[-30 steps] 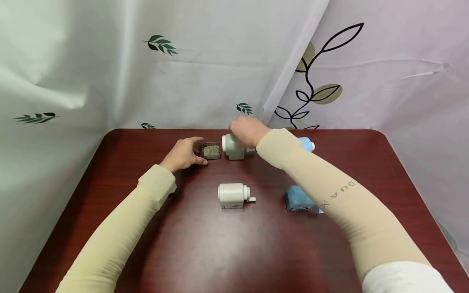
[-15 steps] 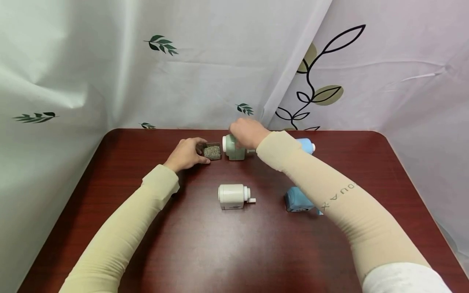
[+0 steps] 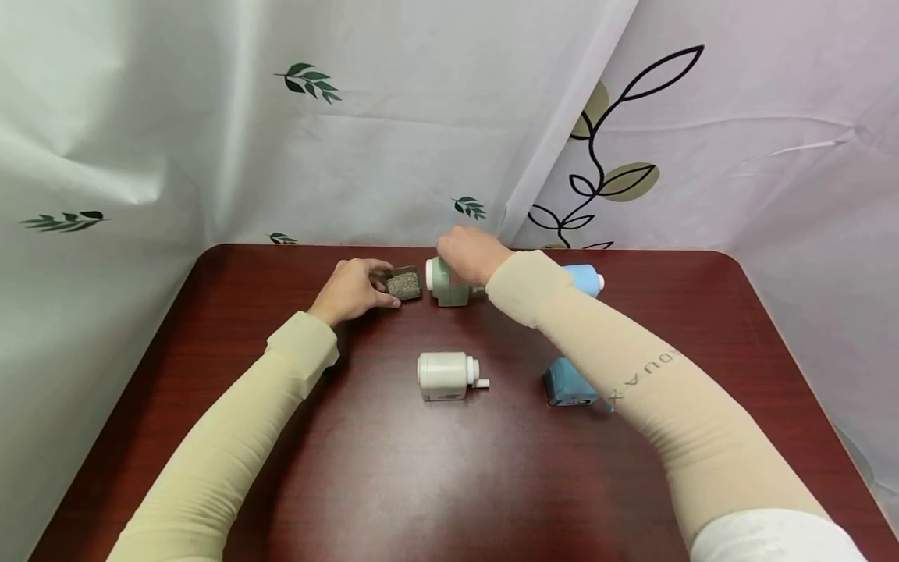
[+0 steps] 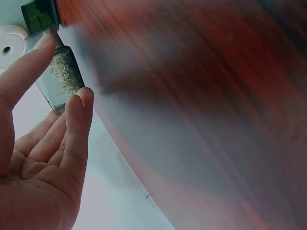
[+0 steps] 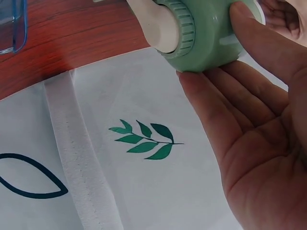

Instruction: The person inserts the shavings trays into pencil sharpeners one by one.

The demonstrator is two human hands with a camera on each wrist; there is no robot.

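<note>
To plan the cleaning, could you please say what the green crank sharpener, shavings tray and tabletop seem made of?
Green crank sharpener: probably glossy hard plastic, judging by its highlights and ribbed collar. Shavings tray: likely smooth clear plastic, since the shavings show through its wall; glass is possible. Tabletop: semi-gloss wood or wood-look laminate; reddish grain and a soft reflection fit both.

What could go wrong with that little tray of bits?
The bits might spill: the tray has an open top and is pinched between the left hand's thumb and fingers. It might also bump the nearby green sharpener, which the right hand holds.
</note>
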